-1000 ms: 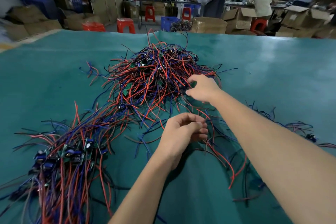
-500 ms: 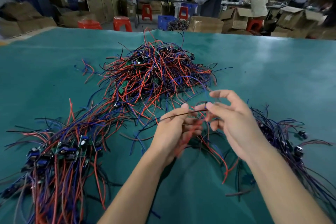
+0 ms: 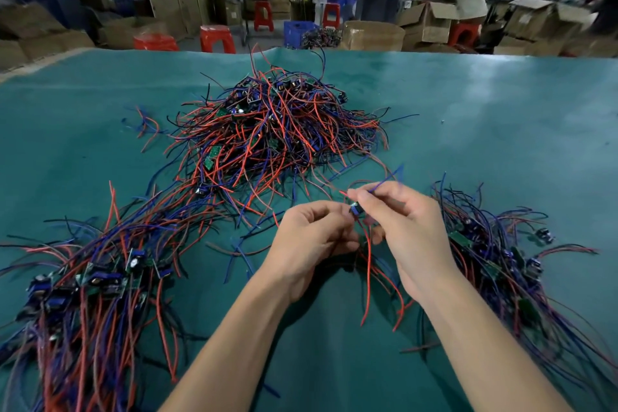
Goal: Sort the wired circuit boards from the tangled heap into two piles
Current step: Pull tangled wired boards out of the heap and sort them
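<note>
Hands, left (image 3: 311,237) and right (image 3: 406,231), together pinch one small blue-capped circuit board (image 3: 355,210) between them, apparently freeing its red and blue wires (image 3: 368,264) before piling.

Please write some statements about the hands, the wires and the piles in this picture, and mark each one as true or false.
1. Both hands are held close together above the green mat. True.
2. The right hand pinches a blue wire between its fingertips. True.
3. The left hand rests flat and empty on the mat. False: its fingers are curled at a small board with wires, held between the two hands.
4. The tangled heap lies beyond the hands, farther from the person. True.
5. Sorted boards lie only on the left side. False: there is a left pile and also a right pile.
</note>
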Tool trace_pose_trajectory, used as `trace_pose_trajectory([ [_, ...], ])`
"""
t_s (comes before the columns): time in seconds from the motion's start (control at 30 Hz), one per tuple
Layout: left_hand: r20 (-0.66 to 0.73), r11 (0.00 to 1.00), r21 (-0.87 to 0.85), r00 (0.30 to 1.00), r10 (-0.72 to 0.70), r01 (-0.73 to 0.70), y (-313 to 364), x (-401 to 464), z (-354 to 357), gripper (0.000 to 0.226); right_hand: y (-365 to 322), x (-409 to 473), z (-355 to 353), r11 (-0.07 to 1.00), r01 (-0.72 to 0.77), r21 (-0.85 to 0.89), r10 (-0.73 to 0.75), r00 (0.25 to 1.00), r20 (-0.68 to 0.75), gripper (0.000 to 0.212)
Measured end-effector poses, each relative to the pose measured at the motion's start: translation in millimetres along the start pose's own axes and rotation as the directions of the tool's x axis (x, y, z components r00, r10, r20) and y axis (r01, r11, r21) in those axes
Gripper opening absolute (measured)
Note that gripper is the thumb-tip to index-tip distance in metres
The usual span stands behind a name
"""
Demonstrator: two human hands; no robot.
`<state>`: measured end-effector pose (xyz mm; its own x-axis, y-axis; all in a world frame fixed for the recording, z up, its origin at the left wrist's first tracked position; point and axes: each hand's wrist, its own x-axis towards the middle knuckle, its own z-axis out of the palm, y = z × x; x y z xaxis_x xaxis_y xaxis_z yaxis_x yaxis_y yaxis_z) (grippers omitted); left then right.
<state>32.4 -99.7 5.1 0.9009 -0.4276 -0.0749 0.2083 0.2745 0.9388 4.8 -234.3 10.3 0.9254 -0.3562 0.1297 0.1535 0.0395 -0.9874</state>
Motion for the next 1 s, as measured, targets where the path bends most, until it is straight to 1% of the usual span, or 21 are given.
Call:
trace_pose_trajectory([
  [0.03, 0.012, 1.0, 0.0, 1.0, -0.005, 0.005, -1, 0, 0, 0.014, 0, 1, -1, 1.0, -0.003, 0.005, 0.003, 1.0, -0.022, 0.009],
  [0.1, 0.062, 1.0, 0.023, 0.998, -0.005, 0.004, -2, -1, 1, 0.007, -1, 1, -3, 0.997, -0.026, 0.066, 0.028, 0.999, -0.038, 0.011],
  [0.17, 0.1, 0.999, 0.043, 0.995, 0.0, -0.005, -4, -1, 0, 0.009, -1, 1, -1, 0.993, -0.043, 0.112, 0.046, 0.999, -0.028, 0.009],
  [0.2, 0.1, 0.999, 0.035, 0.995, 0.002, -0.005, -5, 0, 0, 0.012, -1, 0, -1, 0.993, -0.037, 0.109, 0.04, 0.999, -0.022, 0.008],
  [0.27, 0.078, 1.0, 0.017, 0.997, 0.009, -0.011, -6, 1, 0, 0.017, -2, 0, -1, 0.998, 0.007, 0.06, -0.006, 1.0, -0.029, 0.009],
  [0.33, 0.062, 1.0, 0.015, 0.998, 0.022, -0.023, -7, 3, 1, 0.017, -1, 2, -3, 0.997, 0.074, -0.013, -0.075, 0.995, -0.061, 0.016],
  [0.4, 0.083, 0.999, 0.023, 0.996, 0.038, -0.04, -7, 3, 0, 0.017, -1, 4, -7, 0.987, 0.138, -0.084, -0.147, 0.984, -0.105, 0.019],
  [0.5, 0.128, 0.993, 0.084, 0.989, 0.07, -0.081, -4, 1, 0, 0.019, -1, 9, -18, 0.961, 0.226, -0.157, -0.253, 0.95, -0.18, 0.018],
  [0.57, 0.145, 0.984, 0.145, 0.986, 0.079, -0.1, -2, 0, 0, 0.019, -1, 14, -24, 0.952, 0.25, -0.176, -0.288, 0.927, -0.24, 0.02],
  [0.63, 0.162, 0.978, 0.178, 0.983, 0.082, -0.111, -1, -1, 1, 0.019, -3, 17, -30, 0.961, 0.242, -0.135, -0.274, 0.903, -0.33, 0.023],
  [0.73, 0.161, 0.979, 0.17, 0.984, 0.081, -0.108, 1, -1, 0, 0.02, -12, 22, -46, 0.964, 0.266, 0.028, -0.213, 0.826, -0.521, 0.022],
  [0.77, 0.147, 0.983, 0.153, 0.986, 0.08, -0.103, 2, -1, -1, 0.022, -14, 24, -50, 0.961, 0.267, 0.067, -0.185, 0.805, -0.564, 0.022],
  [0.8, 0.131, 0.987, 0.129, 0.988, 0.08, -0.097, 3, 0, -2, 0.024, -15, 24, -51, 0.962, 0.255, 0.1, -0.153, 0.804, -0.575, 0.023],
  [0.83, 0.115, 0.99, 0.103, 0.99, 0.082, -0.095, 4, 1, -2, 0.026, -15, 23, -47, 0.967, 0.221, 0.128, -0.117, 0.829, -0.547, 0.023],
  [0.87, 0.1, 0.992, 0.082, 0.991, 0.086, -0.095, 4, 1, -3, 0.027, -13, 20, -39, 0.975, 0.17, 0.143, -0.085, 0.88, -0.467, 0.024],
  [0.9, 0.087, 0.993, 0.067, 0.992, 0.09, -0.096, 4, 2, -3, 0.028, -9, 16, -28, 0.987, 0.109, 0.115, -0.063, 0.936, -0.346, 0.024],
  [0.93, 0.081, 0.994, 0.059, 0.993, 0.09, -0.095, 4, 2, -3, 0.029, -6, 10, -17, 0.997, 0.065, 0.034, -0.057, 0.977, -0.204, 0.025],
  [0.97, 0.084, 0.994, 0.059, 0.992, 0.089, -0.095, 4, 2, -3, 0.032, -3, 4, -7, 0.995, 0.061, -0.074, -0.067, 0.995, -0.072, 0.026],
  [1.0, 0.094, 0.993, 0.072, 0.992, 0.087, -0.094, 4, 1, -4, 0.035, -1, -2, 0, 0.981, 0.093, -0.171, -0.091, 0.996, 0.019, 0.026],
])
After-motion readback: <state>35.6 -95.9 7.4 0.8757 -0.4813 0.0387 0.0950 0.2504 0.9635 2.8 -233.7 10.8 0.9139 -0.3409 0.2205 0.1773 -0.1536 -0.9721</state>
